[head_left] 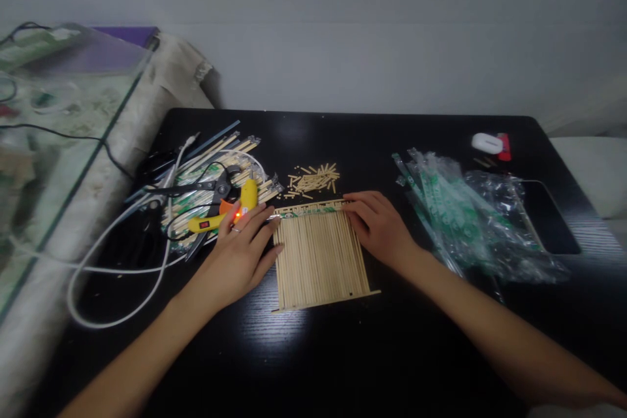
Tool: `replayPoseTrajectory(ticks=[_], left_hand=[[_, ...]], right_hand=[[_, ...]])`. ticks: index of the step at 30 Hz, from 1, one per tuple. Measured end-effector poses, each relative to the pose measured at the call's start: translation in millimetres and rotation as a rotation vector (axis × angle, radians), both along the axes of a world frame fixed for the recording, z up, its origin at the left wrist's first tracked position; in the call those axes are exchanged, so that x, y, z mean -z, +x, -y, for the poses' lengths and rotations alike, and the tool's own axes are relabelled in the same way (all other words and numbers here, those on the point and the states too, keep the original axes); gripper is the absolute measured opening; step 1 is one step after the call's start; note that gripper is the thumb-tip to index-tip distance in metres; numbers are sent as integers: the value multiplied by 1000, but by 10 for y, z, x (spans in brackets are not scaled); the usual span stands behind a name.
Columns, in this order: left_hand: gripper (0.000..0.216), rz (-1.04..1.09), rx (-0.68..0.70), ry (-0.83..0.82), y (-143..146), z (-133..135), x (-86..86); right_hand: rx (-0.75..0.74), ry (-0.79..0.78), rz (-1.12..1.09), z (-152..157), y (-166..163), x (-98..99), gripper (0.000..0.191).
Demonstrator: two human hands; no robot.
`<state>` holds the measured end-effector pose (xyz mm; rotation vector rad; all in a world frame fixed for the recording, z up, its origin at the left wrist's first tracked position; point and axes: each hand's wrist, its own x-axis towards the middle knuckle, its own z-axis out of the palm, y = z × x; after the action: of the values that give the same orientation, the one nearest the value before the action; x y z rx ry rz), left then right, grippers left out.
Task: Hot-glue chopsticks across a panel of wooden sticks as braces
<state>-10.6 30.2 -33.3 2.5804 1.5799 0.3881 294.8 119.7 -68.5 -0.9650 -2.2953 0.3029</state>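
- Stick panel point(321, 264): pale, slender sticks set side by side in a near-square sheet; lies flat at the middle of the black table point(313, 366), between the two hands. Crosswise stick along its near edge, its right end projecting past the side.
- Clear-and-green strip point(313, 210): lies along the panel's far edge, spanning between the hands.
- Left hand point(242, 251): palm down, fingers extended, thumb well apart from them; fingertips at the panel's far left corner, by the strip's end, thumb at the left edge. Not closed around anything.
- Right hand point(379, 225): palm down, fingers close together and slightly bent; fingertips at the far right corner, at the strip's other end. Thumb largely hidden; whether it pinches the strip or only presses cannot be told.
- Glue gun point(249, 194): yellow, small light glowing; just beyond the left hand's fingers, contact unclear.
- Dark-handled tool point(183, 189): beside the glue gun, atop wrapped sticks point(245, 144).
- White cable point(117, 269): looped at left.
- Short stick pieces point(316, 179): loose heap just beyond the panel.
- Clear wrappers point(455, 209): crumpled pile, right of the right hand.
- Phone point(551, 217): dark screen, beside the wrappers.
- White case point(486, 143): far right, touching a red item point(504, 147).
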Motion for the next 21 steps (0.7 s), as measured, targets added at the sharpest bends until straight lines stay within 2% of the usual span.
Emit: replayPoseTrajectory(ticks=[21], left_hand=[[38,19,-6,-13,-11,-3,4]], right_hand=[[-7,24,1,-2,3,5,20]])
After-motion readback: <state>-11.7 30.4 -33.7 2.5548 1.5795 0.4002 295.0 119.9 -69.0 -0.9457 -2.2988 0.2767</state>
